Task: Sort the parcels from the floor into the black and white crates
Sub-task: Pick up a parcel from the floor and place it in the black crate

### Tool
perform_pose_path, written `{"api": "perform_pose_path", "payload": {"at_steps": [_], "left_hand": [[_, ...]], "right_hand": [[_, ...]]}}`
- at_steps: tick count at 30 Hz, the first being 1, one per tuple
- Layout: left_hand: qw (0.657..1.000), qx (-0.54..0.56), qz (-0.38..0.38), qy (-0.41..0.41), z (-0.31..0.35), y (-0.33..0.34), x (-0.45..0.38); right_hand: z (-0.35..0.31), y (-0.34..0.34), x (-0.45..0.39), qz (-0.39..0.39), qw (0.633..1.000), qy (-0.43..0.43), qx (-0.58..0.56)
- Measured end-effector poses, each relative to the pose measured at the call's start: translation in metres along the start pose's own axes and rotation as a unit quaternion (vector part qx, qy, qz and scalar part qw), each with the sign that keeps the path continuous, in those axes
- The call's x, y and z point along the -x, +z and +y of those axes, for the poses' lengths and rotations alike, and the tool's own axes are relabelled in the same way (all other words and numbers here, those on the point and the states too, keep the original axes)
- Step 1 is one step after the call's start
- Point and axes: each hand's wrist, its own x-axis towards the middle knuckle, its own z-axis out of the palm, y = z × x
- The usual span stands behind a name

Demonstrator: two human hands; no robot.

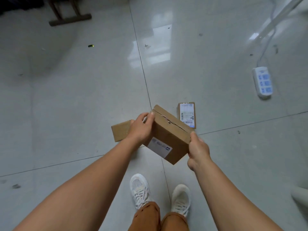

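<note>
- Cardboard parcel (168,139), brown with a white shipping label, is held tilted above the floor at centre frame; the left hand (141,129) grips its upper-left end and the right hand (198,147) pinches its right corner.
- Two more parcels lie on the tiled floor (83,97): a plain brown box (120,133) partly hidden behind the left hand, and a small labelled box (187,115) just right of centre.
- Neither the black nor the white crate is in view, so what has been sorted cannot be told; at least three parcels remain.
</note>
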Motion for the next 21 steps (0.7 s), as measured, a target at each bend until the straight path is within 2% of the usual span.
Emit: {"api": "perform_pose_path", "payload": {"at_steps": [5, 13, 21], "left_hand": [[0.995, 0.094, 0.031, -0.017, 0.038, -0.042, 0.067], [0.981, 0.172, 0.087, 0.002, 0.083, -0.099, 0.168], [0.923, 0.322, 0.208, 0.021, 0.087, -0.153, 0.260]], "right_hand": [[-0.046, -0.023, 0.077, -0.014, 1.000, -0.023, -0.002], [-0.109, -0.052, 0.195, -0.043, 0.991, -0.124, 0.026], [-0.118, -0.049, 0.285, -0.121, 0.972, -0.186, 0.080]]}}
